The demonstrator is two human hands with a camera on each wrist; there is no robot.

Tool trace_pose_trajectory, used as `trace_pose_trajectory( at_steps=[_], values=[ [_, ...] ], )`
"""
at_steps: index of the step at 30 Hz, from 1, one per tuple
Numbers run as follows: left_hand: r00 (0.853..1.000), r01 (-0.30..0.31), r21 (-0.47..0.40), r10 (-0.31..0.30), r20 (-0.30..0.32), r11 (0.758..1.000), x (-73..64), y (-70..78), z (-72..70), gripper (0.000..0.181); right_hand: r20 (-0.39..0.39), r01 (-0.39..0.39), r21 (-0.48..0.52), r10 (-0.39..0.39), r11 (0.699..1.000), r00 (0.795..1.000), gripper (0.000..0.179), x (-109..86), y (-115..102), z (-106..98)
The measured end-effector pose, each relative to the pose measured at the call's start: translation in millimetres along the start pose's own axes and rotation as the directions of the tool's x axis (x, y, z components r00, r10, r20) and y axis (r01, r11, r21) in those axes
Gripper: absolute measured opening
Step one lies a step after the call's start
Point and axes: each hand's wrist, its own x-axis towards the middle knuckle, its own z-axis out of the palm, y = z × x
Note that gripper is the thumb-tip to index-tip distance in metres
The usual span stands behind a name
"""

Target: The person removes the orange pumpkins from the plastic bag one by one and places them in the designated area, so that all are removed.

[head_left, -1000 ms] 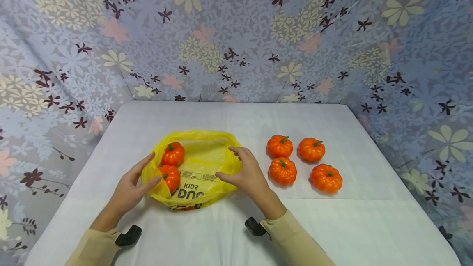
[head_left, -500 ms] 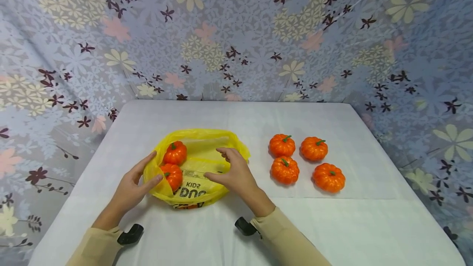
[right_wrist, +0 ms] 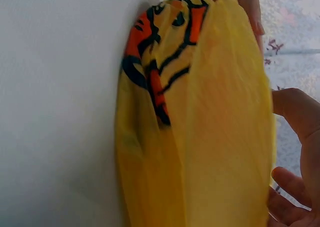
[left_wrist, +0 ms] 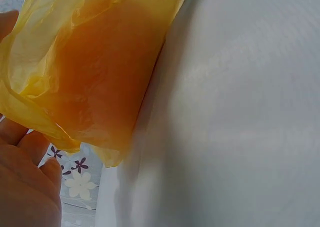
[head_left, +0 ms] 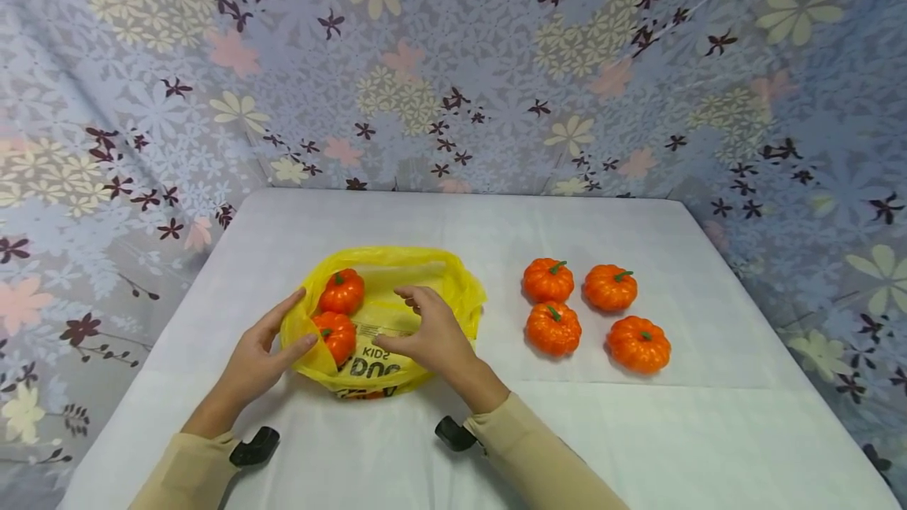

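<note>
A yellow plastic bag (head_left: 404,256) with dark lettering lies with its mouth spread wide on the table. Inside, at its left end, are two small orange pumpkins, a far one (head_left: 343,291) and a near one (head_left: 336,337). My left hand (head_left: 251,364) rests against the bag's left rim, thumb and fingers extended and spread apart. Over the right part of the mouth hovers my right hand (head_left: 439,341), thumb and fingers well apart and nothing between them. The right wrist view shows the bag's printed side (right_wrist: 165,52) in front of the right hand.
Several more orange pumpkins, among them a near right one (head_left: 638,345) and a far left one (head_left: 548,280), sit right of the bag on the white-covered table (head_left: 638,439). A flowered cloth (head_left: 453,61) hangs behind. Each wrist bears a black device (head_left: 455,434).
My right hand has moved left, from the bag's right rim to over its mouth. The left hand keeps its place at the left rim. The head view has shifted slightly.
</note>
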Motion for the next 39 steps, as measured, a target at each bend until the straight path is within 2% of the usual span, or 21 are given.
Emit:
trace_pose_trajectory(
  at_steps=[9,20,27,33,39],
  values=[
    [0.999,-0.034,0.035,0.034,-0.006,0.999,0.6,-1.4,-1.9,0.072,0.057,0.007,-0.010,-0.007,1.000,0.998,0.078,2.8,-5.0,11.3],
    [0.999,-0.034,0.020,0.034,0.002,0.999,-2.1,-4.7,-4.5,0.070,0.086,0.009,-0.055,-0.005,0.998,0.996,0.077,7.4,-8.8,23.1],
    [0.999,-0.037,-0.013,0.037,0.010,0.999,-5.3,0.6,-5.3,0.070,0.111,0.023,-0.088,-0.013,0.996,0.994,0.079,10.3,-8.4,31.7],
    [0.999,-0.034,0.007,0.034,0.022,0.999,-5.4,2.1,-6.7,0.070,0.129,-0.002,-0.115,0.017,0.993,0.992,0.083,14.5,-8.3,36.6],
    [0.997,-0.062,-0.002,0.062,0.043,0.998,-6.4,-0.9,-7.7,0.070,0.165,-0.015,-0.127,0.036,0.992,0.986,0.084,19.3,-6.1,40.8]
  ],
)
